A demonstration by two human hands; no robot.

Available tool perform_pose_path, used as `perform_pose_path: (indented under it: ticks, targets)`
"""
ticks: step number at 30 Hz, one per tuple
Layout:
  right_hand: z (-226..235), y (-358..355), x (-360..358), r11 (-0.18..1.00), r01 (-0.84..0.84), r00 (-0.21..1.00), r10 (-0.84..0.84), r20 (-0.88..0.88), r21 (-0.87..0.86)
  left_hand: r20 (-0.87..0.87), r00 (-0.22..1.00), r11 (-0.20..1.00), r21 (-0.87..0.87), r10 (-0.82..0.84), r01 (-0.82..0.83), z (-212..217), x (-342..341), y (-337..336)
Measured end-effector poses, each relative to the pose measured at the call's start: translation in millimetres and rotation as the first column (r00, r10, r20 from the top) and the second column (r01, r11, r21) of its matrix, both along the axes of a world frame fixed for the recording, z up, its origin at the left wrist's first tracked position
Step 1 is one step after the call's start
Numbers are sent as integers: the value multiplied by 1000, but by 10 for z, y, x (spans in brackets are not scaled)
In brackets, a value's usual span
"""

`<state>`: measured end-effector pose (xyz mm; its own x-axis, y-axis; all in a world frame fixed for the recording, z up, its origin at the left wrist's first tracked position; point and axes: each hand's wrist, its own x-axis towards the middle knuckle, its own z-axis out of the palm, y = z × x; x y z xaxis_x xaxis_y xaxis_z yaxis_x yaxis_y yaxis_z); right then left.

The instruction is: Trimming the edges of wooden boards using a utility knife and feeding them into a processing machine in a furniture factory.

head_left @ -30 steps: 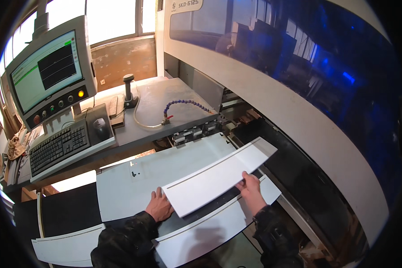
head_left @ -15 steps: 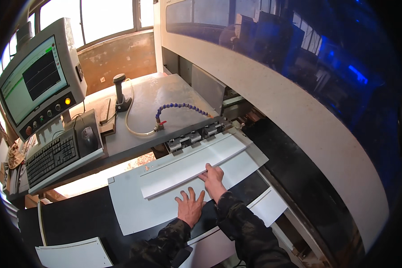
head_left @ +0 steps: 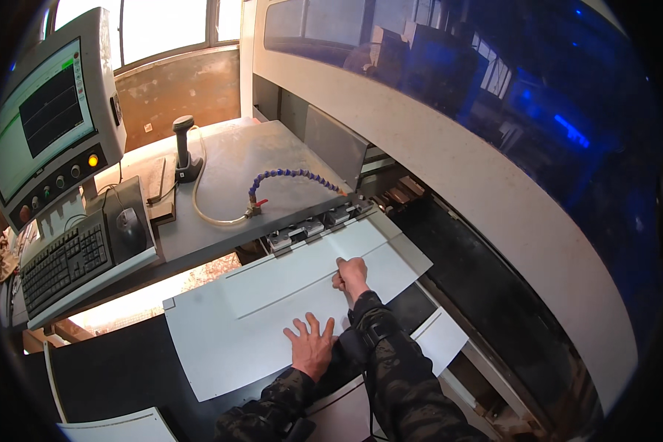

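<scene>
Head view: the narrow white panel [head_left: 313, 271], probably light and stiff, suits long-edge holding; left hand [head_left: 311, 350] spread, right hand [head_left: 352, 277] curled, pinch indeterminable.

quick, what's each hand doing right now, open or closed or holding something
Left hand: open, fingers spread on the wide white panel.
Right hand: curled closed at the narrow white panel's near edge; grip unclear.

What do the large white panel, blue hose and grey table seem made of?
Large panel: probably coated board; smooth, matte white, crisp edges. Blue hose: likely plastic; satin, beaded segments. Grey table: perhaps metal; dull top with a soft sheen.
</scene>
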<state>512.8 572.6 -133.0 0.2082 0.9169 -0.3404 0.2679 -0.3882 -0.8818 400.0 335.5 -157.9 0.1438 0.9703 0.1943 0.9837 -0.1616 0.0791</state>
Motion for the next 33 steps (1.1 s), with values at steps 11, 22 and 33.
perform_pose_path:
  ticks: [11, 22, 33]
  targets:
    - [-64, 114, 25, 998, 56, 991, -58, -122, -18, 27, 1000, 1000, 8, -9, 9, -60, -58, 24]
    - [-197, 200, -127, 1000, 10, 992, -13, -127, -25, 8, 999, 999, 35, 32, -33, -140, -146, -1]
    - [-1145, 554, 252, 985, -107, 961, 136, -239, 132, 244, 945, 936, -327, 216, -129, 205, -180, -320]
